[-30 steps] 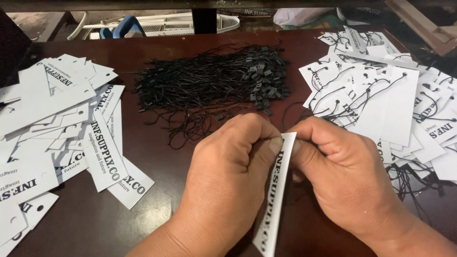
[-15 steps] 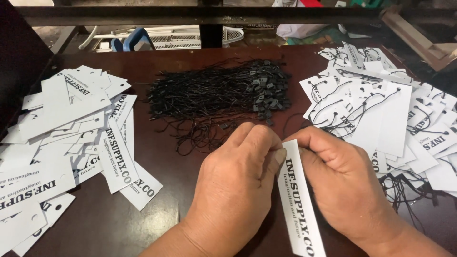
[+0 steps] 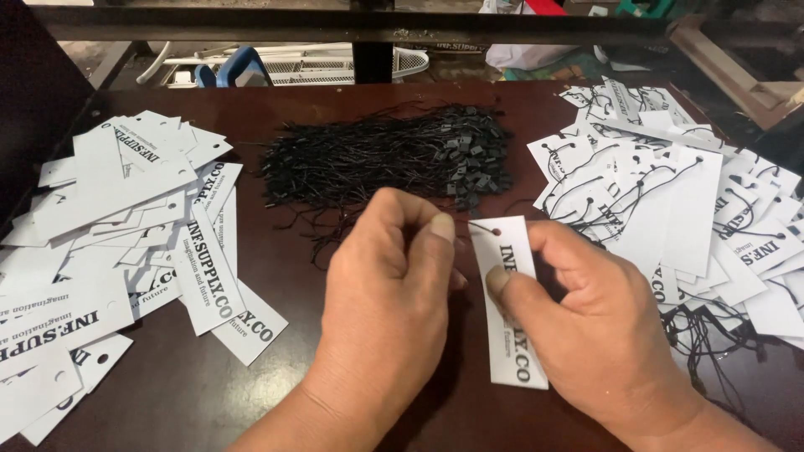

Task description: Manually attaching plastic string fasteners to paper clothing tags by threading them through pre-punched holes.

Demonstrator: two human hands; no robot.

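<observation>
Since the earlier frame, both hands have parted slightly. Right hand [image 3: 603, 326] pinches the tag [image 3: 511, 310] at its 9 o'clock; left hand [image 3: 389, 285], fingers pressed together, pinches a string [image 3: 479, 228] at the tag's 11 o'clock.

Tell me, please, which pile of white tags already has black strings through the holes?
The right pile: black strings loop through its tags. The left pile shows bare holes, apart from the string heap.

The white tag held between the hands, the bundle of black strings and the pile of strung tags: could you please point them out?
white tag [image 3: 512, 335]: head view, its lower half.
bundle of black strings [image 3: 377, 159]: head view, its middle.
pile of strung tags [image 3: 695, 201]: head view, a top tag.
</observation>
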